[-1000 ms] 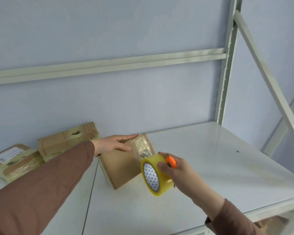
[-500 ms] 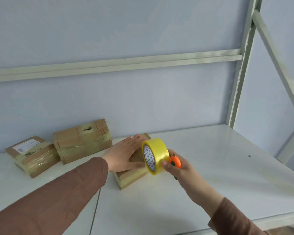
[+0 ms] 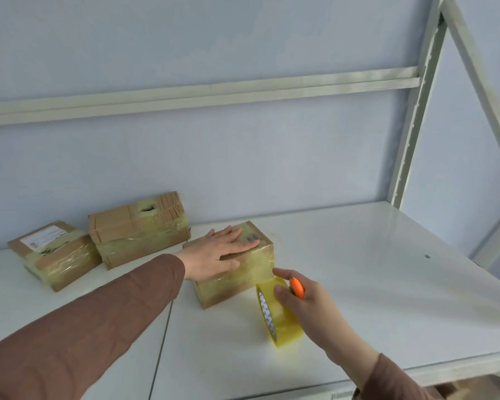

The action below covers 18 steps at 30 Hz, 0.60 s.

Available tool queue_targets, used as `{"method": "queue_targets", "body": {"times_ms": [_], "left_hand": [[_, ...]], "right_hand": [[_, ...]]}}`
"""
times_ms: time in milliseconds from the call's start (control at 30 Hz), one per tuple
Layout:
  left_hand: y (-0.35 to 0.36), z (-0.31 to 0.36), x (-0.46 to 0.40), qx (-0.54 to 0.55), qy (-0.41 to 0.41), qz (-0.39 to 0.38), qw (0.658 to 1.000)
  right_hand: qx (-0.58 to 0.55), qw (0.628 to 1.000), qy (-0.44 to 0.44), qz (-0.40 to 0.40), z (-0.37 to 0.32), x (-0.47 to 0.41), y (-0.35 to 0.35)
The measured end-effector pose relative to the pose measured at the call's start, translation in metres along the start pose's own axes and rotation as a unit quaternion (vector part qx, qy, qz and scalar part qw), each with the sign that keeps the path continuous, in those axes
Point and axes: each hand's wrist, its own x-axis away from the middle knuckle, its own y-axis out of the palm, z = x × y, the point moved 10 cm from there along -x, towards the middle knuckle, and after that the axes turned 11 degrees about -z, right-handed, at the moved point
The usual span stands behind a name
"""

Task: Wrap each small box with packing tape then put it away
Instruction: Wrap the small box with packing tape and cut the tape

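A small cardboard box (image 3: 237, 280), wrapped in clear yellowish tape, lies flat on the white shelf (image 3: 358, 284). My left hand (image 3: 217, 255) rests flat on its top with straight fingers. Just right of the box, my right hand (image 3: 303, 301) grips a yellow roll of packing tape (image 3: 280, 321) standing on edge on the shelf, together with an orange cutter (image 3: 297, 287) held against the palm. The roll sits at the box's front right corner.
Two more taped boxes stand at the back left: a larger one (image 3: 139, 229) against the wall and one with a white label (image 3: 52, 254) further left. A grey upright post (image 3: 410, 134) and a diagonal brace frame the right side. The shelf's front edge runs below my right wrist.
The box went from tilted on edge to lying flat on the shelf under my left palm. My right hand lowered the tape roll from above the box down onto the shelf.
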Motion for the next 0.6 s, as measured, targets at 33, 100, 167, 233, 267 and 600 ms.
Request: {"method": "queue_targets", "body": {"times_ms": [33, 100, 167, 233, 267, 600], "left_hand": [[0.002, 0.001, 0.0, -0.008, -0.001, -0.002, 1.0], [0.003, -0.004, 0.002, -0.016, -0.008, 0.002, 1.0], [0.005, -0.009, 0.003, -0.041, -0.025, 0.009, 0.999], [0.008, -0.013, 0.0, -0.071, -0.052, 0.023, 0.996], [0.009, -0.015, -0.001, -0.075, -0.063, 0.033, 0.995], [-0.017, -0.01, 0.012, -0.113, -0.125, 0.164, 0.972]], "right_hand": [[-0.009, 1.0, 0.012, -0.001, 0.003, 0.0, 0.003], [-0.028, 0.999, 0.029, -0.01, 0.006, -0.002, 0.011], [-0.029, 0.999, 0.034, -0.015, 0.004, -0.003, 0.016], [-0.04, 0.998, 0.034, -0.018, 0.002, -0.003, 0.016], [-0.049, 0.998, 0.033, -0.021, 0.003, -0.001, 0.015], [-0.164, 0.985, -0.008, -0.049, 0.003, 0.014, 0.03]]}}
